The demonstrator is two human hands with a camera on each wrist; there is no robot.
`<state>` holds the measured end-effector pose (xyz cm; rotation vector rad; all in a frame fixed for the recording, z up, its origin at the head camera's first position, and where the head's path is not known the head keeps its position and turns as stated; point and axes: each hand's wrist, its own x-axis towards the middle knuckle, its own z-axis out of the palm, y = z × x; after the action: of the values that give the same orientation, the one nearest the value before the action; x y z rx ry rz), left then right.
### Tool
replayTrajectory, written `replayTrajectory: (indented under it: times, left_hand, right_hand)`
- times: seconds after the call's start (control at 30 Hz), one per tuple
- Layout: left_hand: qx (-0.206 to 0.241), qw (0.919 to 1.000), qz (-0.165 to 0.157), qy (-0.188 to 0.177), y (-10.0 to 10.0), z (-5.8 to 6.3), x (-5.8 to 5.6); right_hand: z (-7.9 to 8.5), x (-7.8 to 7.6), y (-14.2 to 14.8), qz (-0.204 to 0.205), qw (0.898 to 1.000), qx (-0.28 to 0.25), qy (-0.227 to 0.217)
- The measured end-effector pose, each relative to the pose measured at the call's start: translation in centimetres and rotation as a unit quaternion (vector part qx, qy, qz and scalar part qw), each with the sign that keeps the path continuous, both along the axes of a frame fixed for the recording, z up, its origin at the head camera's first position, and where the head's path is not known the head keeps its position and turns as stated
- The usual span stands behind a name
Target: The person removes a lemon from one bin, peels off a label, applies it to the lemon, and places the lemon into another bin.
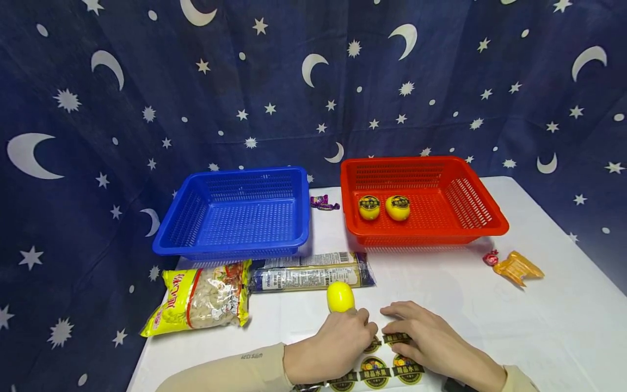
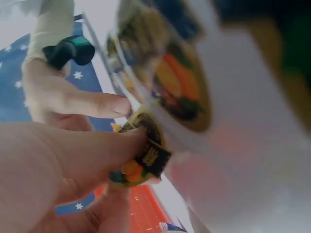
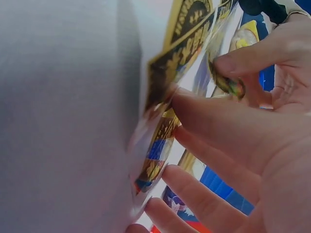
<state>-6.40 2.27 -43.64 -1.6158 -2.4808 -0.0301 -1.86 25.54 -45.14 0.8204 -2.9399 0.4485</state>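
Observation:
My left hand [image 1: 335, 343] pinches a round black-and-gold fruit sticker [image 2: 154, 159] between thumb and fingers, at the edge of the sticker sheet [image 1: 392, 375]. My right hand [image 1: 433, 340] rests on that sheet, its fingers spread and fingertips touching the surface around the labels. Several matching stickers [image 1: 375, 371] show on the sheet, partly covered by both hands. Just beyond the left hand's knuckles sits a plain yellow lemon [image 1: 340, 295]. Two lemons [image 1: 398, 211] with such labels on them lie in the red basket [image 1: 426, 234].
A blue basket [image 1: 235, 247] stands at the back left. In front of it are a yellow snack bag [image 1: 196, 299] and a long flat package [image 1: 308, 277]. Purple-wrapped candy [image 1: 324, 203] lies between the baskets; a red candy [image 1: 491, 257] and an orange wrapper [image 1: 518, 269] lie at right.

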Motion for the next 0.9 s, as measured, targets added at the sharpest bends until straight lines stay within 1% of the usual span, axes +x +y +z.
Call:
replayTrajectory:
  times: [0.07,0.1,0.13,0.2,0.27,0.33,0.43,0.5,0.57,0.6,0.67,0.7,0.73,0.8,0.87,0.9]
  left_hand:
    - [0.020,0.9991,-0.005,-0.037,-0.2,0.4,-0.1]
    - [0.033,0.9974,-0.009,-0.063,-0.4,0.6,-0.2]
    - [0.049,0.9943,-0.012,-0.094,-0.6,0.9,-0.4]
    - [0.086,0.9821,-0.013,-0.167,-1.2,1.7,-0.9]
    - [0.129,0.9644,-0.001,-0.231,-1.9,2.5,-1.7]
    - [0.172,0.9435,0.029,-0.282,-2.6,3.1,-2.5]
    - [0.232,0.9046,0.088,-0.347,-3.6,3.6,-3.9]
    - [0.265,0.8785,0.132,-0.375,-4.1,3.6,-4.7]
    - [0.290,0.8560,0.163,-0.396,-4.4,3.4,-5.2]
    - [0.297,0.8494,0.175,-0.400,-4.5,3.2,-5.4]
    - [0.304,0.8418,0.188,-0.405,-4.5,2.8,-5.6]
    - [0.305,0.8391,0.189,-0.409,-4.4,2.6,-5.6]
    - [0.306,0.8396,0.189,-0.407,-4.3,2.3,-5.6]
    - [0.308,0.8445,0.188,-0.396,-4.1,1.8,-5.6]
    - [0.313,0.8510,0.187,-0.377,-4.0,1.4,-5.5]
    - [0.314,0.8556,0.188,-0.366,-3.9,1.2,-5.5]
  right_hand:
    - [0.0,0.0,0.0,0.002,1.000,0.002,-0.001]
    - [0.1,-0.1,-0.1,0.003,1.000,0.004,-0.001]
    - [0.1,-0.2,-0.1,0.004,1.000,0.005,-0.004]
    - [0.4,-0.4,-0.1,0.004,1.000,0.009,-0.009]
    - [0.7,-0.7,-0.2,-0.002,1.000,0.009,-0.015]
    - [1.2,-1.1,-0.5,-0.006,1.000,0.006,-0.018]
    - [1.8,-2.1,-1.1,-0.015,1.000,-0.010,-0.013]
    - [2.1,-2.9,-1.7,-0.022,0.999,-0.032,-0.004]
    - [2.1,-3.9,-2.4,-0.035,0.998,-0.062,0.000]
    - [2.1,-4.3,-2.7,-0.039,0.996,-0.077,0.001]
    - [1.9,-5.1,-3.3,-0.042,0.993,-0.111,-0.007]
    - [1.7,-5.5,-3.6,-0.042,0.991,-0.125,-0.016]
    - [1.6,-5.8,-3.9,-0.042,0.989,-0.138,-0.025]
    - [1.4,-6.3,-4.3,-0.042,0.986,-0.158,-0.045]
    - [1.1,-6.6,-4.6,-0.045,0.982,-0.173,-0.060]
    - [1.0,-6.8,-4.7,-0.047,0.981,-0.176,-0.064]
